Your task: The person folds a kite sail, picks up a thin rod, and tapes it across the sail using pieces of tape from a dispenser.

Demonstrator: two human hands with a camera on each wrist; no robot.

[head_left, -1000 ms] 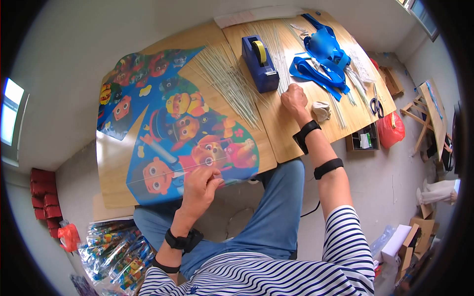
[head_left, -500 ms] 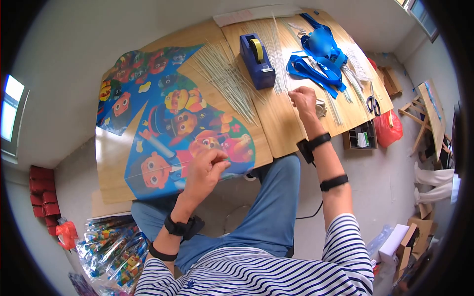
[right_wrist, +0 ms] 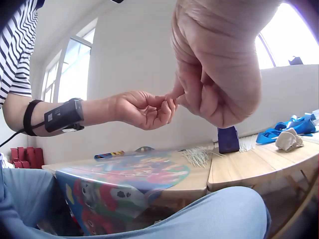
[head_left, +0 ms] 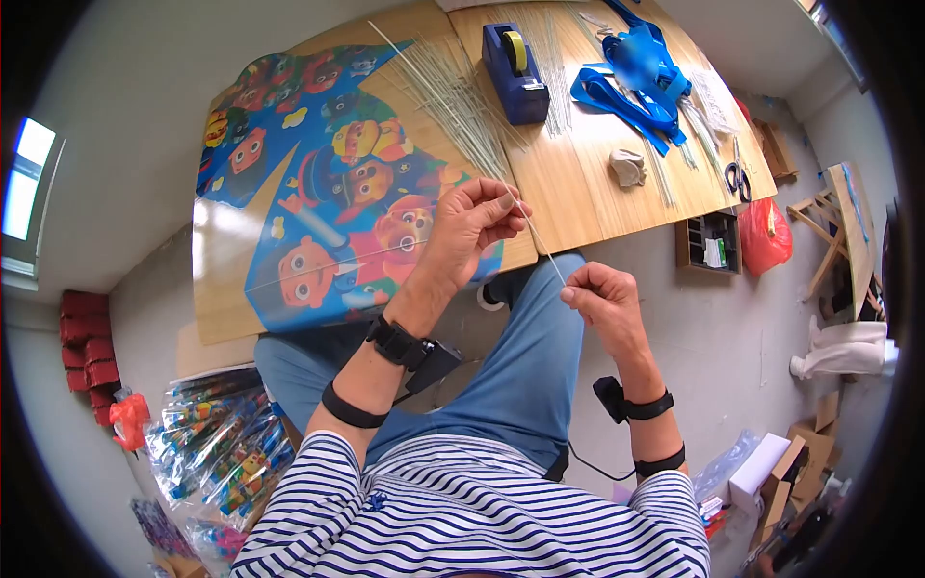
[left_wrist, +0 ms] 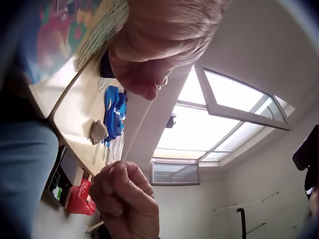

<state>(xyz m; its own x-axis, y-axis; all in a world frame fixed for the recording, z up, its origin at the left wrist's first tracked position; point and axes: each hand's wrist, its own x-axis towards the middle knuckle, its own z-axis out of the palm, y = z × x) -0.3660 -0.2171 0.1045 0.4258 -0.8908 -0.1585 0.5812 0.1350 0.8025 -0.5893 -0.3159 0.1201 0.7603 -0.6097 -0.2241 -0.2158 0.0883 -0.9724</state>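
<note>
In the head view a thin pale rod (head_left: pixel 542 243) slants between my two hands, in front of the table edge. My left hand (head_left: pixel 462 231) pinches it between thumb and fingers. Lower and to the right, my right hand (head_left: pixel 609 306) pinches it near its lower end. The right wrist view has the fingertips of the left hand (right_wrist: pixel 142 110) and right hand (right_wrist: pixel 219 64) overlapping. Left of the hands, a shiny printed sheet (head_left: pixel 361 178) with cartoon characters covers the table, a thin straight line crossing its near part. Loose pale rods (head_left: pixel 448 111) lie beyond the left hand.
A blue tape dispenser (head_left: pixel 515 77) with yellow tape stands at the back. Blue straps (head_left: pixel 631 111), a crumpled beige lump (head_left: pixel 627 168) and scissors (head_left: pixel 738 179) lie at the right. Beside the table are a red bag (head_left: pixel 767 239) and, lower left, shiny packaged items (head_left: pixel 226 453).
My right hand has come back from the tabletop toward my lap. The left hand has moved up and right from over the sheet, and both now pinch the rod.
</note>
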